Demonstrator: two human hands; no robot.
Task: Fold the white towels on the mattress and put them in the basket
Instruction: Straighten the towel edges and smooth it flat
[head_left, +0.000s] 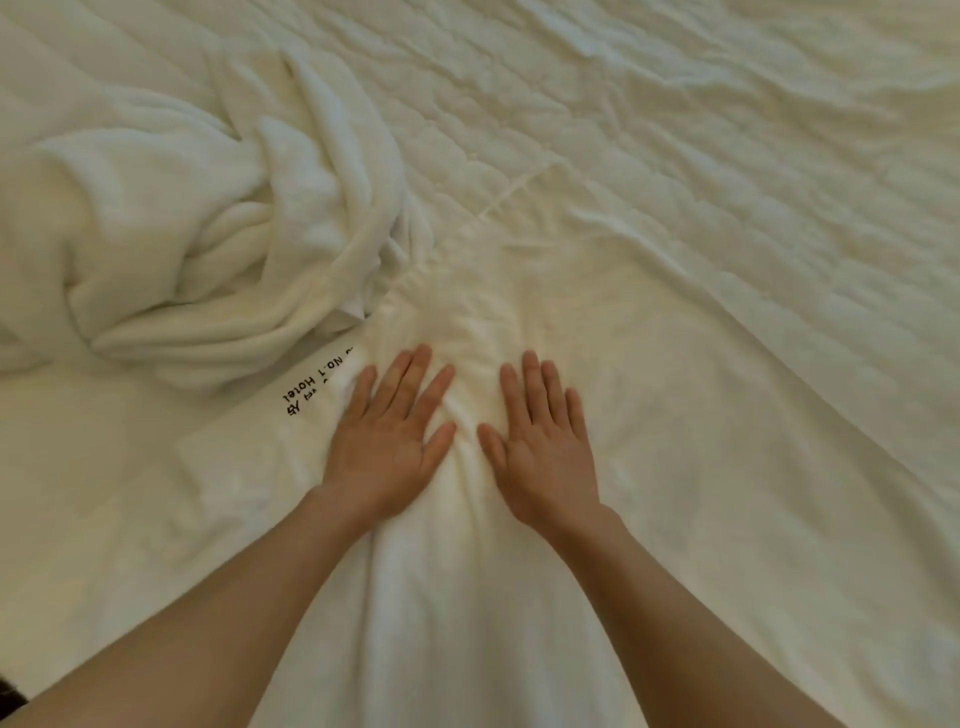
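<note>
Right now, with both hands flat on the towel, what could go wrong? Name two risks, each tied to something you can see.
1. Creases bunch between the left hand and right hand; folding the towel now may press them in.
2. The crumpled pile sits at the towel's far left edge and could get caught in the fold.

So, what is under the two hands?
The left hand and right hand lie flat on a spread white towel, wrinkled between them. Whatever is below the towel there is covered; quilted mattress shows beyond its edge.
</note>
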